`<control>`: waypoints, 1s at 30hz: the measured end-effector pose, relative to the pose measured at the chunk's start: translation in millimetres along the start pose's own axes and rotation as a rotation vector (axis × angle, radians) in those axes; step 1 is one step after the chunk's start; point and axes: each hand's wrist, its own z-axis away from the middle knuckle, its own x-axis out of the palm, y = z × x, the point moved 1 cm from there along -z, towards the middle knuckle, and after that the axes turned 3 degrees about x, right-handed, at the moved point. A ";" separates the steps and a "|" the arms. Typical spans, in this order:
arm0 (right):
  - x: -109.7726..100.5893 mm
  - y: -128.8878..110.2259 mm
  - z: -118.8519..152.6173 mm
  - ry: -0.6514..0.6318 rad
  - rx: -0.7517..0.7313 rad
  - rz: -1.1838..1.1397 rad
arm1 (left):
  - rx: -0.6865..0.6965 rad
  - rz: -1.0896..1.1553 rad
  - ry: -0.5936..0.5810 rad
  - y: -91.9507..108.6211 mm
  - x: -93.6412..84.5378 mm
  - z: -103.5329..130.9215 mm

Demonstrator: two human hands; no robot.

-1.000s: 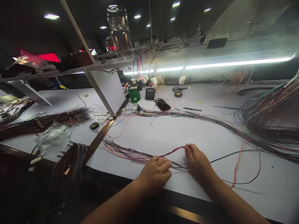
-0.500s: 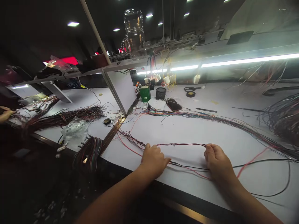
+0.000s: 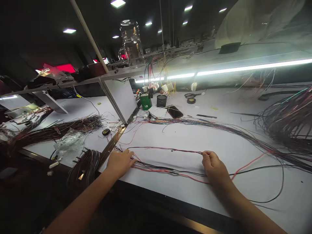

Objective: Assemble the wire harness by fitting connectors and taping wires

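Note:
My right hand (image 3: 214, 165) pinches the end of a thin red-and-black wire strand (image 3: 180, 150) between thumb and fingers. The strand runs leftward, slightly above the white tabletop. My left hand (image 3: 120, 162) is palm down near the table's front left, fingers curled over the wires, its thumb pointing right; the fingertips are partly hidden. From under that hand, a lower group of red and black wires (image 3: 156, 169) with dark sleeved joints stretches right, passing beneath my right hand. A looped black cable (image 3: 281, 185) lies to the right.
A long wire bundle (image 3: 234, 129) crosses the table behind my hands towards a large wire heap (image 3: 292, 117). Farther back are a phone (image 3: 175, 112), black tape (image 3: 191, 100), scissors (image 3: 195, 95) and a green box (image 3: 146, 102). A divider panel (image 3: 122, 100) stands left.
My left hand has slid left along the wires, exposing more of them between my hands. My right hand keeps its pinch on the strand. The view has shifted slightly.

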 end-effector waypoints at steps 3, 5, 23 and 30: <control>0.5 -0.7 -1.4 -0.005 -0.043 0.041 | 0.008 -0.044 0.121 -20.1 1.8 -9.4; 0.9 1.5 -3.7 0.006 -0.063 0.067 | 0.010 -0.050 0.196 -33.4 5.6 -12.3; 0.8 -4.4 3.0 -0.126 -0.137 0.136 | 0.299 0.668 0.392 56.3 -0.5 -14.2; -3.4 -2.4 6.2 -0.149 0.031 -0.257 | 0.459 0.922 -0.050 119.0 -0.9 -51.2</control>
